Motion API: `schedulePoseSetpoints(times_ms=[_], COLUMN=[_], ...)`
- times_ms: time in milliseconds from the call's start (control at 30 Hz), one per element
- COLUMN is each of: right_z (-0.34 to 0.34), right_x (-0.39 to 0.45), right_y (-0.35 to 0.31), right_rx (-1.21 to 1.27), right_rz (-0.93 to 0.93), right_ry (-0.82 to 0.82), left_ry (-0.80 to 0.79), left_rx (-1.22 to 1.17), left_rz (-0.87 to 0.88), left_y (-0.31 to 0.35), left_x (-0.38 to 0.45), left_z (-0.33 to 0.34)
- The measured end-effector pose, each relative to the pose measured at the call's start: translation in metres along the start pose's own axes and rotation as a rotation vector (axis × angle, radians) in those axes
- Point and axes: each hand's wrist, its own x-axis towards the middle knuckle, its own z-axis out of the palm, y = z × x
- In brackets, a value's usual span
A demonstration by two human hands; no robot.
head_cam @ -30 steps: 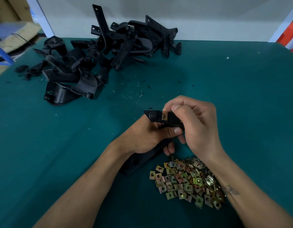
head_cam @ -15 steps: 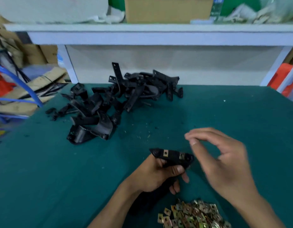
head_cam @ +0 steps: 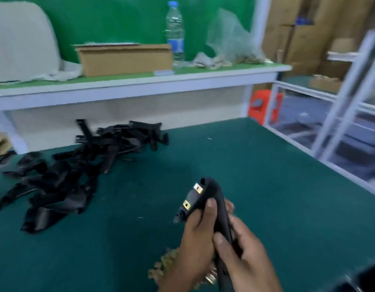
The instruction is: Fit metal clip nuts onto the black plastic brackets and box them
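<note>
both hands wrap the bracket [head_cam: 209,199] at six o'clock, left hand [head_cam: 196,234] fingers curled on its upper body, right hand [head_cam: 243,253] gripping lower. two clip nuts [head_cam: 192,197] look seated; check they're flush, then box it. loose nuts [head_cam: 165,264] sit underneath.

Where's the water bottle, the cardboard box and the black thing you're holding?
water bottle [head_cam: 175,32], head view, on its clear body.
cardboard box [head_cam: 125,60], head view, on its front wall.
black bracket [head_cam: 212,192], head view, on its upper end.
</note>
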Motion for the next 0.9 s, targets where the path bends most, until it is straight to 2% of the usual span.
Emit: schedulePoseSetpoints(times_ms=[67,133,200,267,367,467,567,633,733,767,833,900], right_z=[-0.020,-0.046,-0.077,-0.111,-0.158,-0.191,-0.208,-0.214,-0.217,-0.217,-0.223,-0.231], right_x=[-0.013,-0.028,-0.049,-0.075,-0.134,-0.204,-0.271,-0.306,-0.344,-0.351,-0.353,-0.347], right_y=[0.005,0.010,0.011,0.015,0.036,0.067,0.105,0.130,0.151,0.149,0.136,0.125], right_rx=[0.098,0.218,0.333,0.430,0.502,0.454,0.350,0.246,-0.025,-0.125,-0.351,-0.430], right_rz=[-0.012,0.000,0.038,0.078,0.156,0.329,0.631,0.843,1.136,1.208,1.314,1.334], right_ry=[0.186,0.380,0.576,0.708,0.843,0.997,1.120,1.135,1.089,1.026,0.894,0.830], left_ry=[-0.005,-0.103,-0.193,-0.321,-0.481,-0.643,-0.895,-1.000,-1.112,-1.125,-1.128,-1.165], left_rx=[0.113,0.207,0.172,0.099,0.119,0.302,0.564,0.723,0.916,0.946,0.999,1.036], left_rz=[-0.041,-0.056,-0.053,-0.027,-0.082,-0.284,-0.477,-0.572,-0.610,-0.628,-0.638,-0.598], left_y=[-0.009,-0.028,-0.046,-0.061,-0.105,-0.170,-0.228,-0.253,-0.276,-0.277,-0.275,-0.266], left_x=[-0.004,-0.012,-0.028,-0.047,-0.083,-0.122,-0.163,-0.190,-0.222,-0.229,-0.232,-0.222], left_z=[0.036,0.075,0.116,0.157,0.211,0.247,0.261,0.265,0.269,0.271,0.274,0.268])
